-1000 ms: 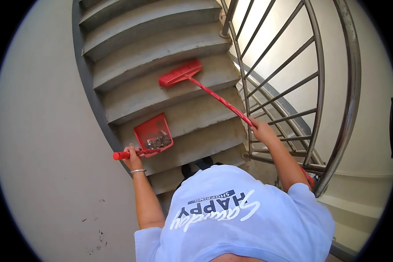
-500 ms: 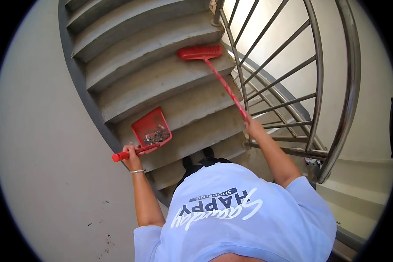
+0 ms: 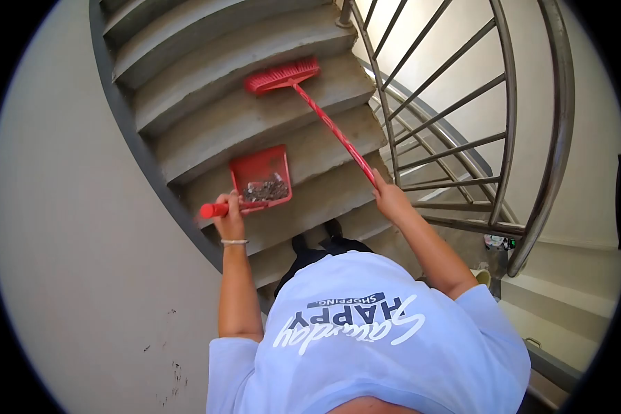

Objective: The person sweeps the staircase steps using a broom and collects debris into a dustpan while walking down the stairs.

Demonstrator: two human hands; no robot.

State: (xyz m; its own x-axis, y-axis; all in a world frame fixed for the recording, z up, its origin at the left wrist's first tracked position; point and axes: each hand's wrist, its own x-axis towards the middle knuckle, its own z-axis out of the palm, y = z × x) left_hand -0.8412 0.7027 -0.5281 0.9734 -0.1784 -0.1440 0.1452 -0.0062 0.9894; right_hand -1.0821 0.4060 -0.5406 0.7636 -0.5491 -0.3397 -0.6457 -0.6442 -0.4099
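Observation:
My left hand (image 3: pixel 230 215) is closed around the red handle of a dustpan (image 3: pixel 261 163). Grey debris (image 3: pixel 268 189) lies in the pan, near the handle side. The dustpan is over the lower steps in front of me, left of centre. My right hand (image 3: pixel 392 199) grips the long red handle of a broom (image 3: pixel 332 128), close to the railing. The broom's red bristled head (image 3: pixel 283 74) is at a step further up, with its bristles facing away from me.
Curved concrete stairs (image 3: pixel 214 141) rise ahead. A metal railing (image 3: pixel 509 131) runs along the right, and a plain wall (image 3: pixel 83 207) with a dark skirting borders the left. Behind the railing on the right, lighter steps (image 3: pixel 566 265) and a few small objects show.
The broom head has swung left and slightly up along the step. My left hand and the dustpan have shifted right and up, with the debris still in the pan.

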